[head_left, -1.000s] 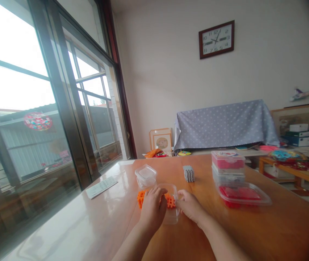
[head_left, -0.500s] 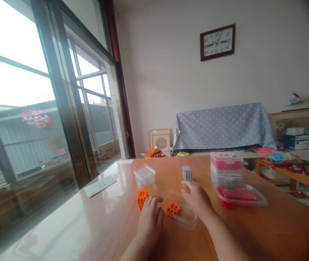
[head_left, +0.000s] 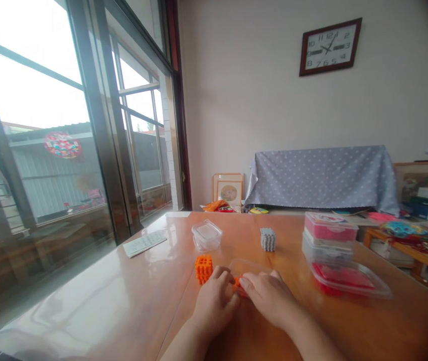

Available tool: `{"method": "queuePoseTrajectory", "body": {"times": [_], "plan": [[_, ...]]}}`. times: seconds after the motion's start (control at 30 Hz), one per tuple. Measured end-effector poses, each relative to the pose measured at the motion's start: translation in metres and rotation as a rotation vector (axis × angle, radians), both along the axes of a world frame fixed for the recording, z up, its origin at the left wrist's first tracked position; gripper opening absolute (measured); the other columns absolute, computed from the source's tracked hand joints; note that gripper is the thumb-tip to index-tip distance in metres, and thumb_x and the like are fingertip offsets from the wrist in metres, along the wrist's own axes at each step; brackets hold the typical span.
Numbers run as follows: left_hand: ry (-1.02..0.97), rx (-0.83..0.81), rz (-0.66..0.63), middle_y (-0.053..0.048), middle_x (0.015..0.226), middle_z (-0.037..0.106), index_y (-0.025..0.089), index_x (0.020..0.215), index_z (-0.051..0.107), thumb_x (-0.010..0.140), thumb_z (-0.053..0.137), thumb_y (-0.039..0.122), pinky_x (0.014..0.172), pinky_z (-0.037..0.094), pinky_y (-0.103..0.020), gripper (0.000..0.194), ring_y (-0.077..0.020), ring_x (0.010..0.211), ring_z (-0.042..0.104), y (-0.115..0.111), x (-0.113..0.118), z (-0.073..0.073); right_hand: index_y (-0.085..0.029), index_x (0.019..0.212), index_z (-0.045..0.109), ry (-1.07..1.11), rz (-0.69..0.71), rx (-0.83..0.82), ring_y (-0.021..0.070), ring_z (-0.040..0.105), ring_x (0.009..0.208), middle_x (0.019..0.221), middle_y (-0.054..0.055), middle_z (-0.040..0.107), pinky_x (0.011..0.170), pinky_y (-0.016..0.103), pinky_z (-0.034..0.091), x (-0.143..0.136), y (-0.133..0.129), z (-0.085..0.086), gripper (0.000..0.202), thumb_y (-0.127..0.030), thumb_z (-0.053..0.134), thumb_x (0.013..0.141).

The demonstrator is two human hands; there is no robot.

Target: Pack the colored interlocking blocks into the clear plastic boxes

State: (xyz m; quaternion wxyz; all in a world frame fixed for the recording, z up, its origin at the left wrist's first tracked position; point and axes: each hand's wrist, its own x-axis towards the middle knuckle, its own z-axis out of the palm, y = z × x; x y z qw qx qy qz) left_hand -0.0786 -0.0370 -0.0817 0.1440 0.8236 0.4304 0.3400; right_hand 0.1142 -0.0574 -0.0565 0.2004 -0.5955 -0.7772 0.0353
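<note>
My left hand (head_left: 218, 295) is closed, with its curled fingertips at the left side of some orange interlocking plastic pieces (head_left: 239, 286). On their other side, my right hand (head_left: 269, 297) presses its thumb against them, its other fingers curled and partly hidden. The hands cover most of these pieces and much of the shallow clear plastic container (head_left: 246, 263) around them. Just beyond my left hand stands an orange lattice cube (head_left: 203, 269) built from similar pieces. A grey cube (head_left: 268, 239) of the same kind sits farther back, beyond my right hand.
Clear plastic containers (head_left: 206, 234) stand at the back left, beside a printed sheet (head_left: 145, 244). To the right is a stack of plastic boxes (head_left: 329, 235), with a clear tub of red pieces (head_left: 349, 279) in front. All rest on a glossy wooden table (head_left: 123, 306).
My right hand has come down and left, from near the grey cube to the orange pieces. My left hand has closed in on them too. The view has shifted slightly.
</note>
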Motion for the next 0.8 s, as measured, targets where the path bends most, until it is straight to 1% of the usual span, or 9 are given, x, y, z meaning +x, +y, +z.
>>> {"method": "queuePoseTrajectory", "body": {"times": [0.07, 0.17, 0.23, 0.3, 0.43, 0.5, 0.57, 0.7, 0.8], "plan": [[0.004, -0.016, 0.002, -0.005, 0.12, 0.06, 0.025, 0.095, 0.06, 0.082, 0.057, 0.019, 0.091, 0.051, -0.03, 0.015, -0.0195, 0.104, 0.062, 0.0, 0.0, 0.001, -0.03, 0.096, 0.072, 0.029, 0.049, -0.037, 0.0243, 0.069, 0.087, 0.088, 0.005, 0.078, 0.085, 0.036, 0.035, -0.001, -0.002, 0.003, 0.046, -0.05, 0.031, 0.104], [0.012, -0.032, -0.003, -0.004, 0.119, 0.06, 0.026, 0.096, 0.061, 0.082, 0.057, 0.019, 0.091, 0.051, -0.03, 0.015, -0.0193, 0.102, 0.062, 0.0, -0.001, 0.003, -0.03, 0.089, 0.07, 0.106, 0.131, -0.076, 0.0219, 0.068, 0.089, 0.087, 0.001, 0.077, 0.086, 0.034, 0.035, 0.0, -0.004, 0.008, 0.047, -0.049, 0.03, 0.105], [0.016, -0.033, -0.009, -0.004, 0.118, 0.06, 0.025, 0.097, 0.061, 0.082, 0.057, 0.019, 0.09, 0.051, -0.03, 0.016, -0.0191, 0.102, 0.062, 0.0, -0.001, 0.004, -0.029, 0.086, 0.068, 0.156, 0.166, -0.074, 0.0211, 0.067, 0.087, 0.086, 0.0, 0.076, 0.085, 0.032, 0.036, 0.001, -0.003, 0.01, 0.048, -0.047, 0.028, 0.105], [0.022, -0.033, -0.014, -0.004, 0.118, 0.061, 0.025, 0.097, 0.061, 0.083, 0.057, 0.02, 0.09, 0.051, -0.03, 0.015, -0.0193, 0.103, 0.062, -0.001, -0.002, 0.006, -0.028, 0.086, 0.067, 0.193, 0.14, -0.033, 0.0214, 0.067, 0.087, 0.087, 0.001, 0.076, 0.082, 0.03, 0.037, 0.003, -0.001, 0.011, 0.046, -0.046, 0.029, 0.105], [0.048, -0.021, 0.0, -0.005, 0.113, 0.063, 0.025, 0.094, 0.061, 0.086, 0.057, 0.024, 0.088, 0.05, -0.03, 0.009, -0.0199, 0.101, 0.062, -0.003, -0.003, 0.008, -0.027, 0.086, 0.065, 0.183, -0.033, 0.058, 0.0232, 0.069, 0.085, 0.087, 0.004, 0.077, 0.072, 0.03, 0.038, 0.009, 0.003, 0.009, 0.043, -0.046, 0.03, 0.104], [0.075, -0.007, 0.019, -0.004, 0.106, 0.063, 0.024, 0.092, 0.061, 0.086, 0.058, 0.027, 0.083, 0.05, -0.029, 0.007, -0.0201, 0.096, 0.062, -0.003, -0.003, 0.007, -0.028, 0.094, 0.067, 0.186, -0.111, 0.068, 0.0241, 0.071, 0.084, 0.089, 0.005, 0.077, 0.069, 0.029, 0.039, 0.012, 0.006, 0.005, 0.043, -0.048, 0.03, 0.104], [0.091, 0.007, 0.034, -0.004, 0.101, 0.063, 0.024, 0.092, 0.061, 0.086, 0.06, 0.029, 0.079, 0.049, -0.028, 0.007, -0.0201, 0.094, 0.061, -0.002, -0.003, 0.006, -0.029, 0.105, 0.068, 0.214, -0.15, 0.067, 0.0248, 0.072, 0.088, 0.093, 0.006, 0.078, 0.069, 0.029, 0.042, 0.014, 0.009, 0.001, 0.044, -0.049, 0.029, 0.103], [0.081, 0.024, 0.027, -0.004, 0.101, 0.062, 0.024, 0.095, 0.062, 0.086, 0.06, 0.029, 0.081, 0.048, -0.028, 0.01, -0.0202, 0.094, 0.061, 0.0, -0.003, 0.004, -0.027, 0.121, 0.065, 0.29, -0.106, 0.093, 0.0259, 0.071, 0.103, 0.109, 0.008, 0.077, 0.083, 0.031, 0.048, 0.015, 0.014, -0.007, 0.043, -0.047, 0.032, 0.103], [0.07, 0.025, 0.01, -0.004, 0.111, 0.061, 0.025, 0.101, 0.06, 0.083, 0.064, 0.029, 0.084, 0.049, -0.029, 0.019, -0.0207, 0.099, 0.061, 0.001, -0.002, 0.003, -0.023, 0.123, 0.065, 0.357, -0.056, 0.107, 0.0254, 0.069, 0.105, 0.111, 0.009, 0.076, 0.089, 0.032, 0.049, 0.014, 0.017, -0.013, 0.039, -0.041, 0.04, 0.099]]}}
